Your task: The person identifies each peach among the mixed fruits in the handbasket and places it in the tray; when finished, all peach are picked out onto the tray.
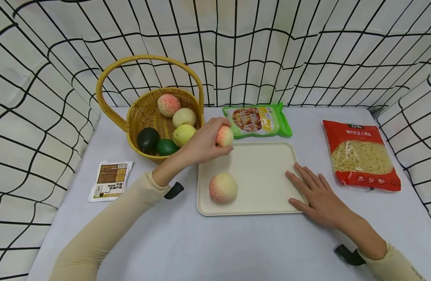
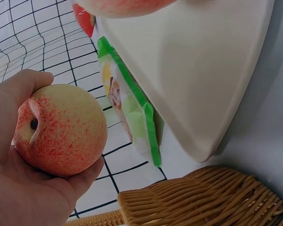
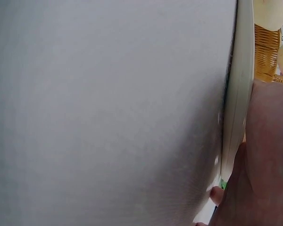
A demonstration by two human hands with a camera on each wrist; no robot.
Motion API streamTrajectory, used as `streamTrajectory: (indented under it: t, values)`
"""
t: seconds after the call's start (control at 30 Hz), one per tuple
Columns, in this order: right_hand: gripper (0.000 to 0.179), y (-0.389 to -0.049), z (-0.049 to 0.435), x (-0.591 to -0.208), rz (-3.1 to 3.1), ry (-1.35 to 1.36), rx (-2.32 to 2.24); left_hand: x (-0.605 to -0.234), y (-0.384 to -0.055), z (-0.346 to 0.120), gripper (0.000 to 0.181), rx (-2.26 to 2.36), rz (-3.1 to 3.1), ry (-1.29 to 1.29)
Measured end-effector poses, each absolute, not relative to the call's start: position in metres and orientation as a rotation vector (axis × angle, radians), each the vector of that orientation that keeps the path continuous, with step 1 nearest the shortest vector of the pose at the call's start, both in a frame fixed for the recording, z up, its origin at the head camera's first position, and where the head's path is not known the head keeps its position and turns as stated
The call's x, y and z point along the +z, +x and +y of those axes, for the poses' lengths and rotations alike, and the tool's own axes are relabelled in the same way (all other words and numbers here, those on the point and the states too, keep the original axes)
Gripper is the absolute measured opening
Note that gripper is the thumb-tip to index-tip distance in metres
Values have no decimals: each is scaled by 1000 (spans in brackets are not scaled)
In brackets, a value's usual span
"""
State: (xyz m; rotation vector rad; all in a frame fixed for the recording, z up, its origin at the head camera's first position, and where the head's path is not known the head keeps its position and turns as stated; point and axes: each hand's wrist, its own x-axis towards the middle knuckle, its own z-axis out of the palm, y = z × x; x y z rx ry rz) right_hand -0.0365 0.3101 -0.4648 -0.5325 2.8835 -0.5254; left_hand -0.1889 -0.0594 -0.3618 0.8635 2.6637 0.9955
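My left hand point(image 1: 207, 142) grips a red-speckled peach point(image 2: 68, 129), thumb on one side and fingers on the other. In the head view it is between the wicker basket point(image 1: 131, 136) and the cream tray point(image 1: 261, 175), overlapping the tray's back left corner. A second peach point(image 1: 223, 188) sits on the tray's left part. My right hand point(image 1: 315, 197) lies with spread, straight fingers on the tray's right edge. Inside the basket are a reddish peach point(image 1: 168, 105), a pale round fruit point(image 1: 184, 117), a yellow lemon point(image 1: 184, 135), a dark avocado point(image 1: 148, 139) and a green fruit point(image 1: 167, 147).
Behind the tray lies a green food packet point(image 1: 259, 120). A red bag of noodles point(image 1: 362, 156) is at the right, and a white-and-brown packet point(image 1: 111, 180) at the left. Black wire mesh point(image 1: 250, 62) borders the table's back and sides. The basket's tall handle point(image 1: 148, 57) arches upward.
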Motion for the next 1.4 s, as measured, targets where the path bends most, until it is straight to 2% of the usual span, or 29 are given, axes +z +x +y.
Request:
streamTrajectory:
  t: [1.4]
  values:
    - [84, -36, 308, -461, 2872, -510, -525, -409, -188, -60, 59, 835, 2655, 809]
